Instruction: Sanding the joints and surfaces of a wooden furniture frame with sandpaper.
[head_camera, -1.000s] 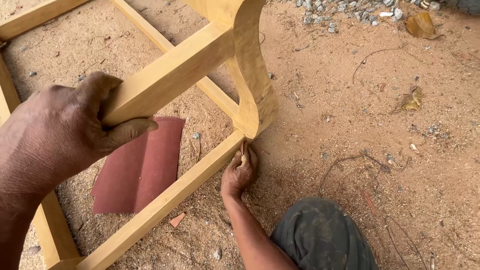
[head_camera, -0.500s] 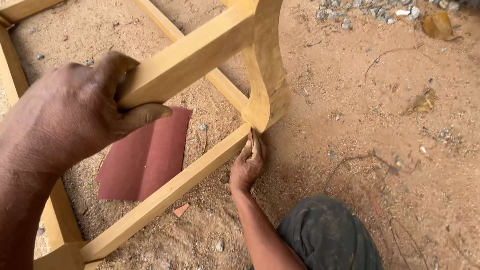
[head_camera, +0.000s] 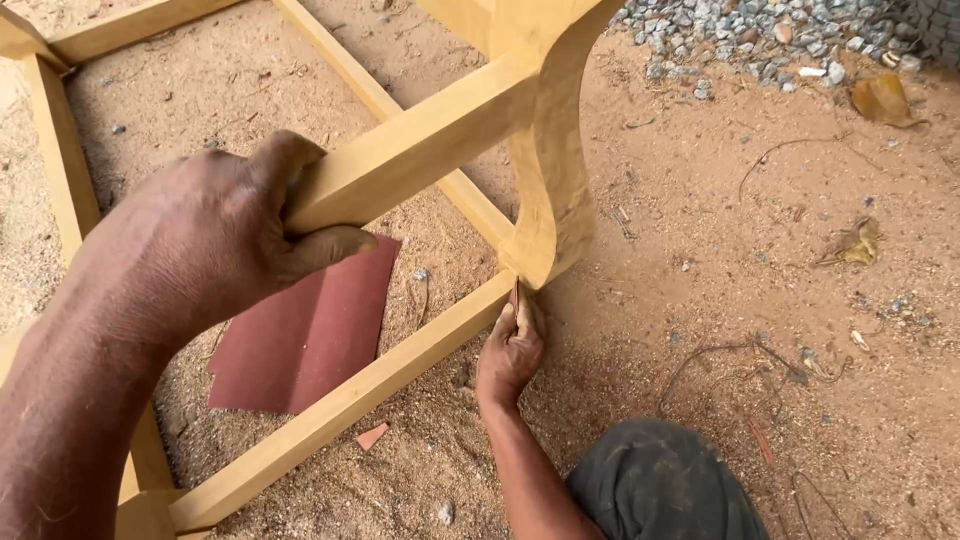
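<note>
The left hand (head_camera: 215, 235) grips the pale yellow wooden frame's rail (head_camera: 420, 145), steadying it, while the right hand (head_camera: 510, 350) pinches a small sandpaper scrap (head_camera: 516, 296) against the curved leg's foot (head_camera: 545, 245).

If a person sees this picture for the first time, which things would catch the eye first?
Probably the left hand, large at the left, gripping a rail of the pale wooden frame that lies on sawdust-covered ground. Next comes the dark red sandpaper sheet, lying flat inside the frame under that rail. Lower in the middle, the right hand presses a small piece of sandpaper at the foot of the curved leg.
</note>
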